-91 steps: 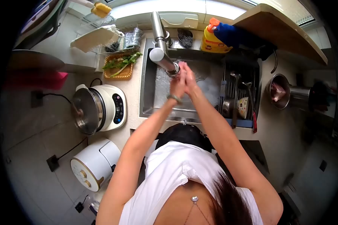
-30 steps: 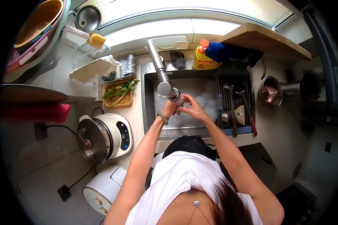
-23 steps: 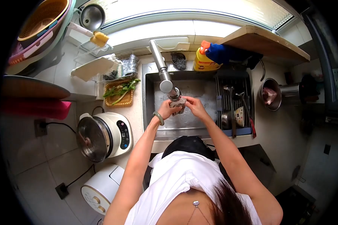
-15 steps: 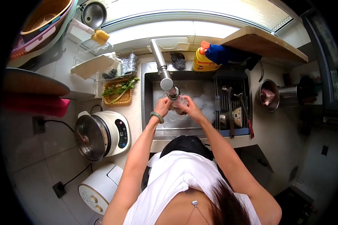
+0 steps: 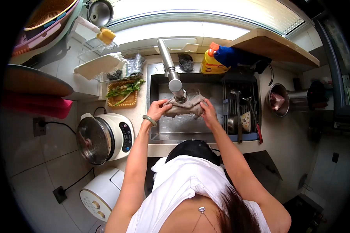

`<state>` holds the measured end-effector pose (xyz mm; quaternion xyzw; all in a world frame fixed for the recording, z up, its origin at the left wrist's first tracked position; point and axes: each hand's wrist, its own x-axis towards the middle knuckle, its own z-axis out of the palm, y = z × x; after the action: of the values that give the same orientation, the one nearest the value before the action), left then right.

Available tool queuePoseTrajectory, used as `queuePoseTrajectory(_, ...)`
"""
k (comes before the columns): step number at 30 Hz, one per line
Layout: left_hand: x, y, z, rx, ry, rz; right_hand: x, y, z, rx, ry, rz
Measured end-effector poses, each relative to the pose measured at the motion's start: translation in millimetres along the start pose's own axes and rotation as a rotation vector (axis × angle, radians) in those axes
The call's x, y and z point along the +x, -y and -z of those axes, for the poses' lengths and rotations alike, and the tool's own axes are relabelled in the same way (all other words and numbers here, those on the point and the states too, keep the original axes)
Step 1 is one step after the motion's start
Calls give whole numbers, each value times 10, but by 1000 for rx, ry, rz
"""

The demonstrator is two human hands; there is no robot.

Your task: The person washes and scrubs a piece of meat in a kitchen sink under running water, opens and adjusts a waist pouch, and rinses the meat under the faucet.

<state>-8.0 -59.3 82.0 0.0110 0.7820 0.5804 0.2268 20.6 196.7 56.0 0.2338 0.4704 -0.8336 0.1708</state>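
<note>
A greyish-brown wet cloth (image 5: 184, 108) is stretched out under the faucet (image 5: 174, 83), above the steel sink (image 5: 175, 132). My left hand (image 5: 158, 110), with a bangle at the wrist, pinches the cloth's left end. At the opposite end, my right hand (image 5: 208, 111) grips the cloth between thumb and fingers. The faucet head covers part of the cloth's upper edge.
Right in the sink sits a drying rack (image 5: 241, 110) with ladles and other utensils. Behind stand a yellow soap bottle (image 5: 212, 62) and a wooden cutting board (image 5: 272, 46). Leafy greens (image 5: 122, 92) lie in a basket left, near an electric cooker (image 5: 112, 136).
The cloth was bunched between both hands and is now spread wide. My hands have moved apart, left and right. White suds in the sink have largely gone.
</note>
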Motion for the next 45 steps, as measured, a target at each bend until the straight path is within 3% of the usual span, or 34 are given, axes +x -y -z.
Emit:
queuePoseTrajectory(6,-7,39,33,-131,-122,-64,-16,72,-6,-90,-37,69)
queuePoseTrajectory(8,4,77,33,116,-132,-119,7,85,-12,-68,-13,103)
queuePoseTrajectory(10,14,66,20,6,-119,-164,45,100,37,-128,-5,82)
queuePoseTrajectory(12,29,57,28,-23,-64,19,-29,216,-33,-90,24,69)
queuePoseTrajectory(16,19,-17,-17,-52,-71,64,-18,288,-44,-118,87,123)
queuePoseTrajectory(18,61,90,45,123,-75,99,18,279,24,-153,114,149)
queuePoseTrajectory(20,130,262,56,-69,-137,-132,43,287,75,-216,111,175)
queuePoseTrajectory(24,189,155,-9,-166,-25,-80,77,190,-20,-272,158,225)
queuePoseTrajectory(25,34,-334,-26,-61,-16,48,90,169,-61,-270,181,201)
queuePoseTrajectory(26,60,-314,-30,-61,-16,47,101,161,-88,-270,204,177)
queuePoseTrajectory(28,149,-237,-32,587,202,117,138,183,-119,-286,192,200)
queuePoseTrajectory(30,240,-102,-13,492,286,182,162,209,-137,-356,130,220)
queuePoseTrajectory(32,319,121,-45,336,179,-175,325,75,-71,-398,157,306)
queuePoseTrajectory(33,252,-83,-100,274,144,-364,339,66,-121,-440,187,387)
queuePoseTrajectory(34,218,-248,-166,275,147,-364,323,58,-154,-563,162,276)
queuePoseTrajectory(36,186,-433,-291,317,57,-681,355,-64,-295,-448,271,232)
queuePoseTrajectory(37,198,-386,-354,147,66,-512,411,-105,-283,-331,397,-31)
queuePoseTrajectory(38,270,-290,-346,148,64,-513,485,-220,-270,-401,397,-14)
queuePoseTrajectory(40,447,-43,-343,347,-174,-436,448,-195,-393,-715,188,657)
queuePoseTrajectory(41,484,61,-408,258,-279,-378,429,-267,-434,-717,187,658)
queuePoseTrajectory(43,465,45,-547,266,-224,-372,399,-473,-445,-465,-258,135)
queuePoseTrajectory(44,435,35,-653,275,-167,-364,424,-527,-397,-468,-259,135)
queuePoseTrajectory(45,390,26,-785,273,-169,-364,452,-561,-361,44,-72,-147)
